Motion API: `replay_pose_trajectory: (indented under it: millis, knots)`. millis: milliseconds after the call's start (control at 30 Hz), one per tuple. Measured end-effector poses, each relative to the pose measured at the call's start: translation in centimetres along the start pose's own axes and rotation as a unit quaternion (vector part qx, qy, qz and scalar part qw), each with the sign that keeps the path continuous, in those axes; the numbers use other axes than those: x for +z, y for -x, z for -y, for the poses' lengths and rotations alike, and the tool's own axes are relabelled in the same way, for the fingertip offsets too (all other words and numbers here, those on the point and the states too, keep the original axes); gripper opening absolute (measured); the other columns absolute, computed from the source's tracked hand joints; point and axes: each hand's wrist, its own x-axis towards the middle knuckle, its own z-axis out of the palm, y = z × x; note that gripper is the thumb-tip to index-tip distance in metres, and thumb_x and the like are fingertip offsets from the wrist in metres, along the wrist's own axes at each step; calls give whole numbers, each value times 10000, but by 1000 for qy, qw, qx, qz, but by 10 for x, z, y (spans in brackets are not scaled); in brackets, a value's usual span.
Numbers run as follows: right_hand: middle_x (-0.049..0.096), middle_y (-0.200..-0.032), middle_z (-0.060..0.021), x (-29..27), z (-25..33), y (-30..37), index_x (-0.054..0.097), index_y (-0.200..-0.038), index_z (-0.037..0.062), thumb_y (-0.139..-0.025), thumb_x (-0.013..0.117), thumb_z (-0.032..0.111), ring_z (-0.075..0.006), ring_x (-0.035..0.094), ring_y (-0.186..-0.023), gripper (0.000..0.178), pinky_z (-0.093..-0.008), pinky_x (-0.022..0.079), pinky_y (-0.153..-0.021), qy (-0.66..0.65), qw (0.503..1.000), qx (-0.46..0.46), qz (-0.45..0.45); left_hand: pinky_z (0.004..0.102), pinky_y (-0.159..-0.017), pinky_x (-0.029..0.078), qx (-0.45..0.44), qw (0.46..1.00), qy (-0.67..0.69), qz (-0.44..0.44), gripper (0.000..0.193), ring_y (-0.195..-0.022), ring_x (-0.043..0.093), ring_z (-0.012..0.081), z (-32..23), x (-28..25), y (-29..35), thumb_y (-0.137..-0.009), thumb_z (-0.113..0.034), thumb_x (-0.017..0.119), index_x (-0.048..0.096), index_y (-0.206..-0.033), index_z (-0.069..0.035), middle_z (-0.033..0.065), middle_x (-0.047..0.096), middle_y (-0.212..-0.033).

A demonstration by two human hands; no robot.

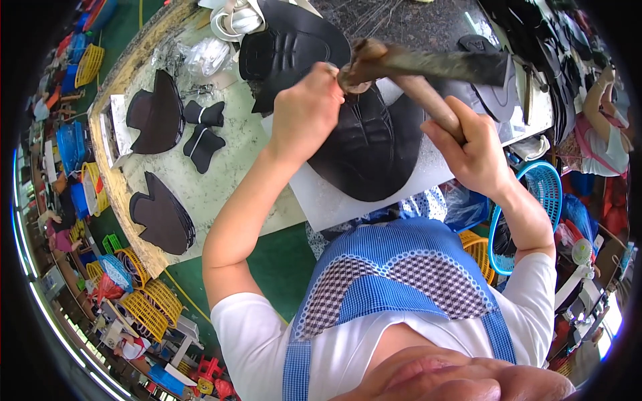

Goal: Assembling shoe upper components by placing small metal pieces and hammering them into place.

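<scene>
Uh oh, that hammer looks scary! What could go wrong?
A few things might. The right hand grips the hammer, and in this view its head is right by the curled left hand, so a crooked swing could bump those fingers. A missed hit might also mark the smooth black shoe upper lying on the white board.

A workshop: a table [244, 144] with 2 stacks of dark cut pieces [162, 217] at its left and a hammer [435, 62] above it, plus yellow plastic baskets [144, 317], green flooring [284, 267], strip lights [45, 309] and another person [598, 130] nearby.
</scene>
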Motion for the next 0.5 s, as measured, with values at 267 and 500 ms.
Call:
replay_pose_trajectory:
  millis: [267, 500]
  knots:
    - [496, -649, -3, -13, -9, 12, 587, -1030, -21, -950, 606, 273, -72, 436, -573, 304, -257, 358, -497, -113, 986, 114, -46, 256, -617, 541, -238, 908, 343, 17, 245, -691, 686, 146, 6, 3, -1, -991, -214, 537, 581, -963, 25, 95, 679, -800]
    - [511, -646, 7, -18, -1, 14, 578, -976, -22, -940, 621, 239, -70, 449, -558, 267, -242, 350, -489, -105, 989, 91, -45, 253, -569, 532, -168, 958, 233, 23, 180, -661, 695, 152, 7, 4, -1, -974, -180, 548, 588, -925, -12, 72, 683, -801]
